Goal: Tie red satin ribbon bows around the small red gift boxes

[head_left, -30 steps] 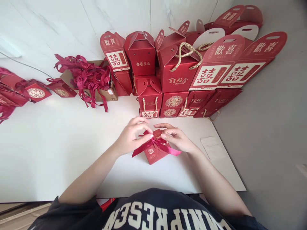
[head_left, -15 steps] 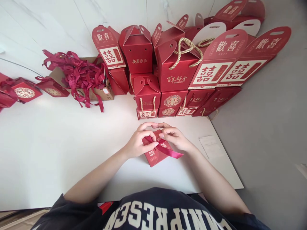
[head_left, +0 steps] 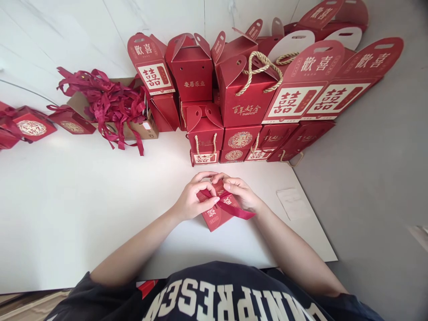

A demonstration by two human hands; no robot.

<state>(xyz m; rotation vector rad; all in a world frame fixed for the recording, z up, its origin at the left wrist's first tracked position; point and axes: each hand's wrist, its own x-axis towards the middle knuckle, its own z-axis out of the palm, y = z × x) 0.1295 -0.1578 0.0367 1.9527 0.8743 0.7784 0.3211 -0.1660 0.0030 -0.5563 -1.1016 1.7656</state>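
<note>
A small red box (head_left: 217, 217) with pale lettering lies on the white table in front of me, between both hands. A dark pink ribbon (head_left: 238, 211) crosses its top, and one loose tail hangs toward the lower right. My left hand (head_left: 195, 197) is at the box's left side, thumb and index finger pinched on the ribbon near the middle. On the right side, my right hand (head_left: 241, 192) has its fingers bent round the ribbon over the box's upper edge. Its fingertips partly cover the ribbon there.
Stacked red gift boxes (head_left: 242, 111), some with rope handles, stand behind the hands. A cardboard box (head_left: 152, 129) heaped with pink ribbons (head_left: 113, 104) is at the back left, beside more red boxes (head_left: 35, 127). A grey wall (head_left: 377, 178) borders the table (head_left: 100, 214) on the right.
My right hand's fingers have shifted slightly left and closed in over the ribbon and box edge. My left hand keeps its pinch, and the ribbon tail has turned a little.
</note>
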